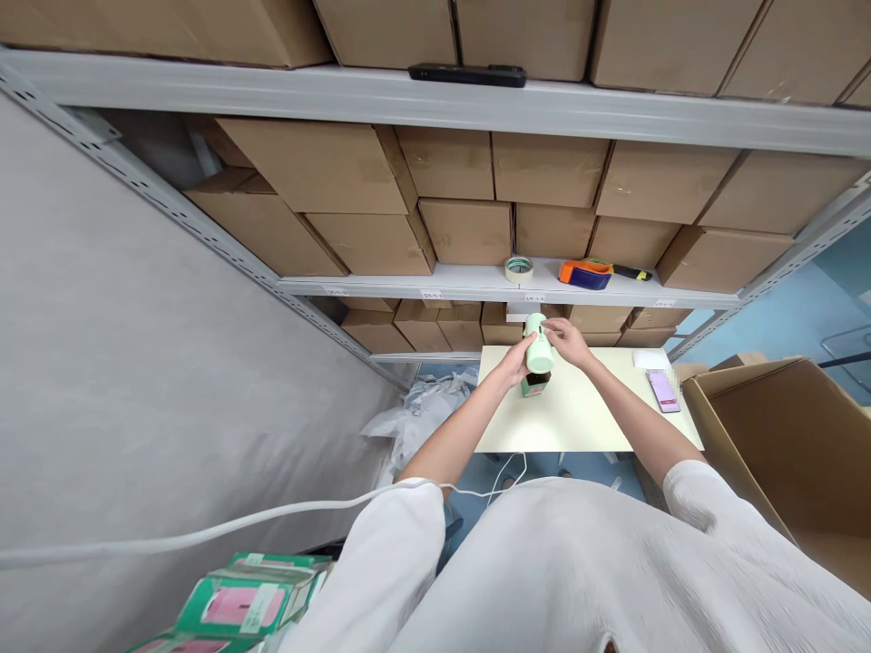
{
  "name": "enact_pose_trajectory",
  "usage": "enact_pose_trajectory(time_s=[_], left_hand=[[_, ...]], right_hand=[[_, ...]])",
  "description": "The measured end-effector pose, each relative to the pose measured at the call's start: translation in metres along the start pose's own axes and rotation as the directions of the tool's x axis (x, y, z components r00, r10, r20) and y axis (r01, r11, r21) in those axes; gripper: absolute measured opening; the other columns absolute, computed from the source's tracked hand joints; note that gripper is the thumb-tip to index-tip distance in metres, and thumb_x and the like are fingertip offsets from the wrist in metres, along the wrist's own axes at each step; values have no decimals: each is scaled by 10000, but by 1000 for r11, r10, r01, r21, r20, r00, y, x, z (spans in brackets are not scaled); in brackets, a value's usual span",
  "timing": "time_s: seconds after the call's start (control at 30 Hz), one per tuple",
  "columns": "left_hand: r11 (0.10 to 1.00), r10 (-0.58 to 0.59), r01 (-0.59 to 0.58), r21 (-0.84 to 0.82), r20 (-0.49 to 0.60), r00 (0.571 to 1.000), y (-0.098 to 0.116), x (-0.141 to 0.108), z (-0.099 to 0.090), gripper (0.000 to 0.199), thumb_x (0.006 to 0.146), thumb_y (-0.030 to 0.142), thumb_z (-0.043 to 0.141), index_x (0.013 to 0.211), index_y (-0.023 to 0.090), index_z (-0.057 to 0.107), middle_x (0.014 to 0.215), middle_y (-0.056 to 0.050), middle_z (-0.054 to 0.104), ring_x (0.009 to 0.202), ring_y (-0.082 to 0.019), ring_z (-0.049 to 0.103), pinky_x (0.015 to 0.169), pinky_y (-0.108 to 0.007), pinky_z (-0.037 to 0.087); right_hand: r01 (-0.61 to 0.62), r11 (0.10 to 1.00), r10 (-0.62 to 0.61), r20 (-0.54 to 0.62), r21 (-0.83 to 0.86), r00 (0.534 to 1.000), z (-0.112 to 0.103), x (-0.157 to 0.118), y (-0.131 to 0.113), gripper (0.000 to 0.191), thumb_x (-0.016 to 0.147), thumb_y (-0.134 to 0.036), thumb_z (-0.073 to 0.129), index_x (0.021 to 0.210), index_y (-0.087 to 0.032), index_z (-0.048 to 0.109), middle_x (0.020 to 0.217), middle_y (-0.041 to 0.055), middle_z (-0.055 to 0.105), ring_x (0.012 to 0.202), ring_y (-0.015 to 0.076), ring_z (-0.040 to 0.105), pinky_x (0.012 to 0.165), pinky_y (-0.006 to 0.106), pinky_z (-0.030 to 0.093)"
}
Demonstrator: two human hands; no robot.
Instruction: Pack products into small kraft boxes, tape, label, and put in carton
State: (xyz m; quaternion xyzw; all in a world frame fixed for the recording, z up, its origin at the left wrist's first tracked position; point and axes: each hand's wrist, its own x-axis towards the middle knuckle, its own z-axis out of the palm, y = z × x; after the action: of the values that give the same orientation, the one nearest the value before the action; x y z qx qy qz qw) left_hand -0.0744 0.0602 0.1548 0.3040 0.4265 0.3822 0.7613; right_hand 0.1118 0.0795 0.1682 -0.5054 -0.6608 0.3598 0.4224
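Note:
A light green cylindrical object (540,352) is held above the pale table (585,419), tilted with its rounded end toward me. My left hand (518,356) is wrapped round its left side. On its right side, my right hand (566,340) touches the surface near a small dark mark, its fingers bent together. Just below the cylinder, a small green and pink box (534,385) stands on the table with a dark opening at its top, partly hidden by the cylinder.
A phone (663,391) lies at the table's right. An open carton (803,435) stands beyond it. Tape (518,269) and an orange-blue tool (585,274) rest on the shelf ahead. Green boxes (238,603) are at lower left; a white cable (272,515) crosses nearby.

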Motion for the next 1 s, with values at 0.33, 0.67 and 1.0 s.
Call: enact_pose_trajectory(time_s=[0.33,0.67,1.0], left_hand=[[993,-80,79,-91,-10,997,14,3,-3,617,913,787,672,1113,204,712,940,-100,788,975,-273,772,675,-333,614],[991,77,-66,112,-92,993,1,-4,-4,634,809,582,909,1241,210,630,1158,-127,796,1131,-304,757,909,-407,621],[811,433,-421,406,65,899,-4,-9,-2,886,657,304,993,1432,204,577,1424,-169,705,1325,-334,666,1080,-454,549]], right_hand=[[0,1000,0,50,17,999,-1,-5,-17,399,951,-565,659,1150,-266,834,1271,105,722,1165,282,696,1053,476,584],[-49,997,46,49,61,998,0,-4,-8,378,902,-547,699,1108,-236,761,1198,92,755,1063,261,722,1050,497,582],[30,998,-31,6,55,1000,3,-7,-39,849,774,-534,862,1532,-278,580,1509,124,640,1272,327,667,1109,496,540]])
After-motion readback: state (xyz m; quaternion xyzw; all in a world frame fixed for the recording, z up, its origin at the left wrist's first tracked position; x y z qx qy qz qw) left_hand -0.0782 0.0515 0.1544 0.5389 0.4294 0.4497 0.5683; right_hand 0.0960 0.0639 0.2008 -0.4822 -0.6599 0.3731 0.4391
